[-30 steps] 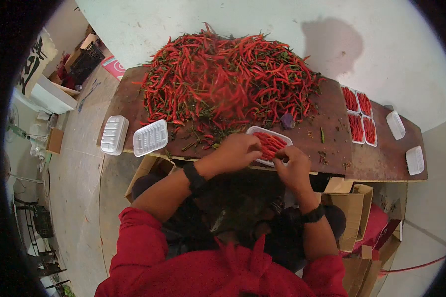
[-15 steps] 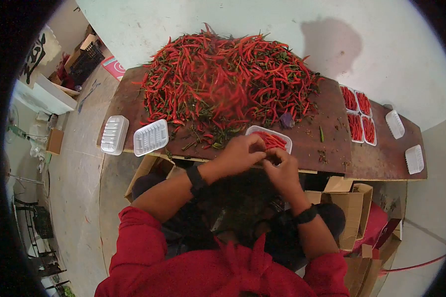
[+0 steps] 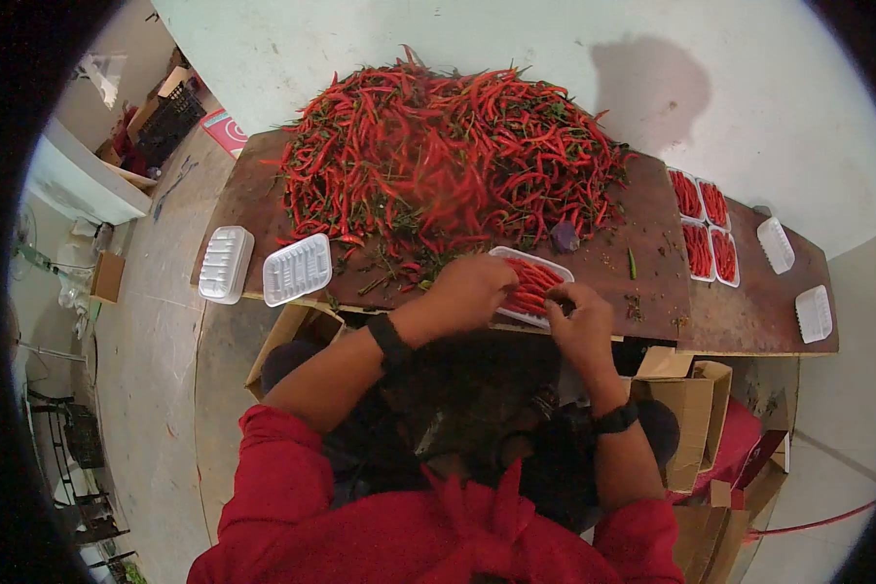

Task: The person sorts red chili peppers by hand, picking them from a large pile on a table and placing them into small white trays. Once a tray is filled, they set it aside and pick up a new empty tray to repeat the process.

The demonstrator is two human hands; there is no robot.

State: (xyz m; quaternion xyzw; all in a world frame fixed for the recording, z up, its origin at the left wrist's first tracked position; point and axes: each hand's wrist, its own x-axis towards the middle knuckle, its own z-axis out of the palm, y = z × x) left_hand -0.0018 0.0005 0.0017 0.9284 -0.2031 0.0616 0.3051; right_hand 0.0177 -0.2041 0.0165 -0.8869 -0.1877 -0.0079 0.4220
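A white plastic tray (image 3: 561, 270) of red chili peppers (image 3: 529, 284) sits at the table's near edge, the peppers lying lengthwise side by side. My left hand (image 3: 467, 295) is at the tray's left end, its fingers curled together against the peppers there. At the near right corner, my right hand (image 3: 584, 323) has thumb and forefinger bent together by the rim. Whatever either hand pinches is too small or hidden to make out. Behind the tray rises a large heap of red chilies (image 3: 448, 146) with green stems.
Stacked white trays (image 3: 226, 265) and a separate tray (image 3: 297, 270) lie on the left of the table (image 3: 642, 292). Several filled trays (image 3: 698, 250) stand right, with further white trays (image 3: 814, 313) beyond. Cardboard boxes (image 3: 686, 409) sit below. A purplish lump (image 3: 565, 236) lies behind the filled tray.
My hands have moved apart from close together in front of the tray: the right shifted right, the left onto the tray's left end. More of the peppers shows between them.
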